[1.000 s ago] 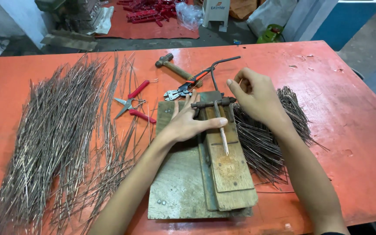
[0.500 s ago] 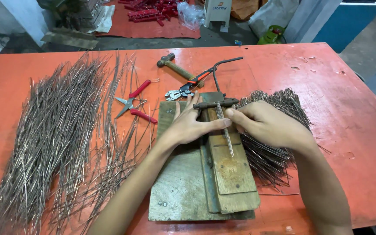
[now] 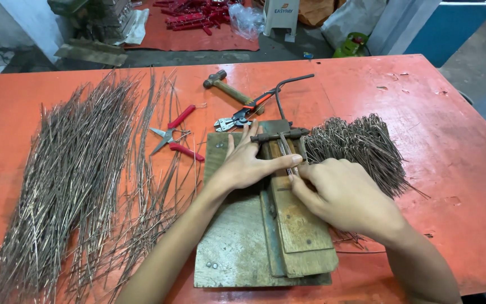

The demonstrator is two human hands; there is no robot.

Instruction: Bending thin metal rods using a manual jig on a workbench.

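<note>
My left hand [image 3: 247, 164] lies flat on a wooden jig [image 3: 237, 247] in the middle of the orange table [image 3: 457, 146], fingers spread, index finger reaching across to a thin metal wire [image 3: 284, 147] on the jig's upper strip. My right hand [image 3: 344, 197] pinches the near end of that wire against the strip. A dark metal bar [image 3: 279, 135] with a curved handle crosses the far end of the jig, just past my left fingertips.
A pile of bent wires [image 3: 361, 146] lies right of the jig. Several long straight wires [image 3: 80, 180] spread over the left of the table. Red-handled snips [image 3: 172, 138], pliers [image 3: 243, 115] and a hammer [image 3: 226, 87] lie beyond the jig.
My right hand came down from the far end of the jig toward me and now pinches the wire beside my left index finger. My left hand stayed flat on the jig.
</note>
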